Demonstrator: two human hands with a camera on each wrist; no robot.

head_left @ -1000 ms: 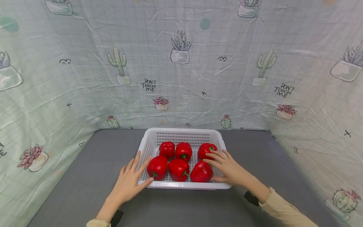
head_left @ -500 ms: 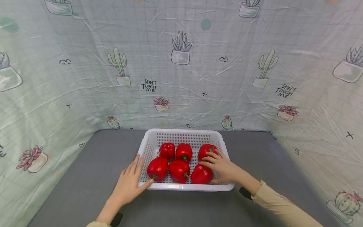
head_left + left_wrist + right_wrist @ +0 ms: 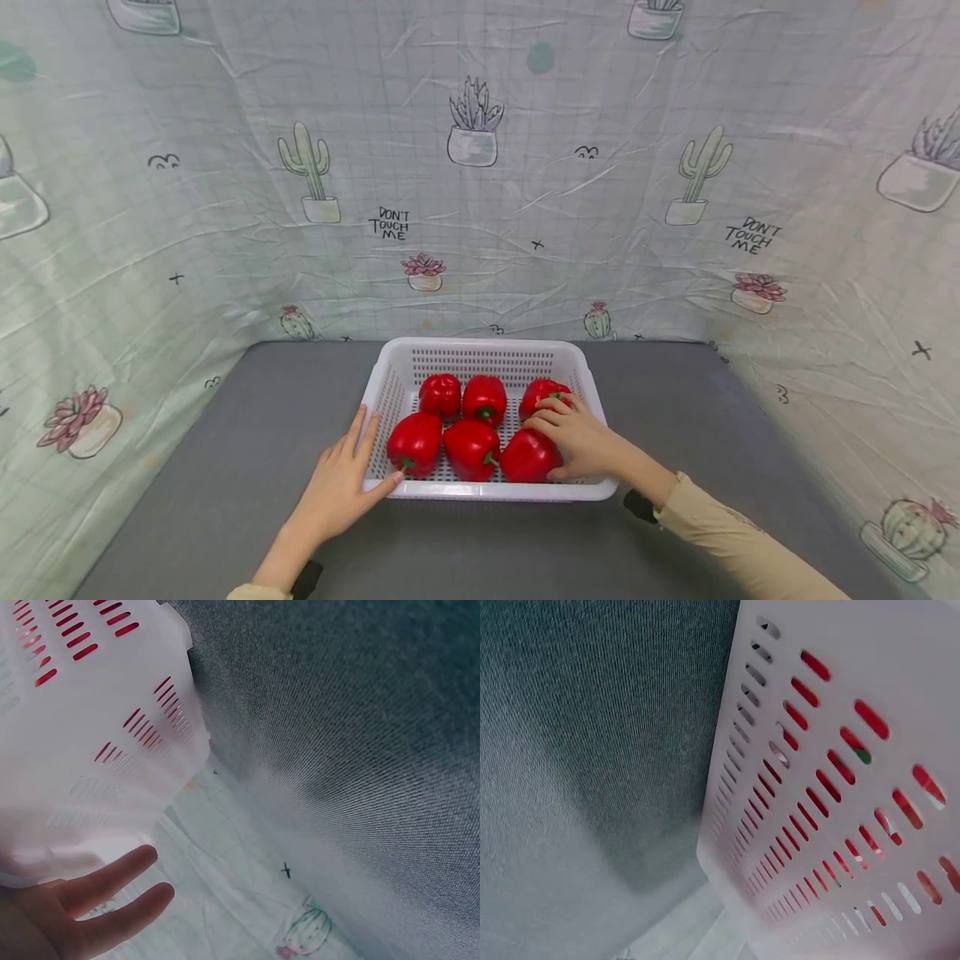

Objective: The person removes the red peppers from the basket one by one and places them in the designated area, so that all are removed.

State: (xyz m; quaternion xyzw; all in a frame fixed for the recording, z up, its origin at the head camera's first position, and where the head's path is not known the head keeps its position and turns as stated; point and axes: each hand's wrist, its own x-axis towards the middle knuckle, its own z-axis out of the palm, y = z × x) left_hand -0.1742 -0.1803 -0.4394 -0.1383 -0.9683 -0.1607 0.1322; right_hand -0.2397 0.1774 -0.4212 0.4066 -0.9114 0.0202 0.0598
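Observation:
A white perforated plastic basket (image 3: 480,492) holds several red bell peppers, among them one at the front left (image 3: 415,446) and one at front centre (image 3: 472,450). My left hand (image 3: 336,487) rests at the basket's left front corner, fingers extended along the rim and thumb on the front edge. In the left wrist view, two of its fingers (image 3: 124,911) show beside the basket wall (image 3: 75,735). Inside the right end, my right hand (image 3: 588,442) grips the front right bell pepper (image 3: 528,457), fingers over its top and thumb at its side. The right wrist view shows only basket wall (image 3: 817,780) and cloth.
Under the basket lies a grey cloth-covered table (image 3: 300,400). Behind and at both sides hangs a pale curtain (image 3: 480,217) printed with cacti. A back right bell pepper (image 3: 542,393) sits close behind my right hand's fingers.
My right hand has moved left and down, its fingers closing round the front right pepper. My left hand's fingers have drawn together onto the basket's left rim.

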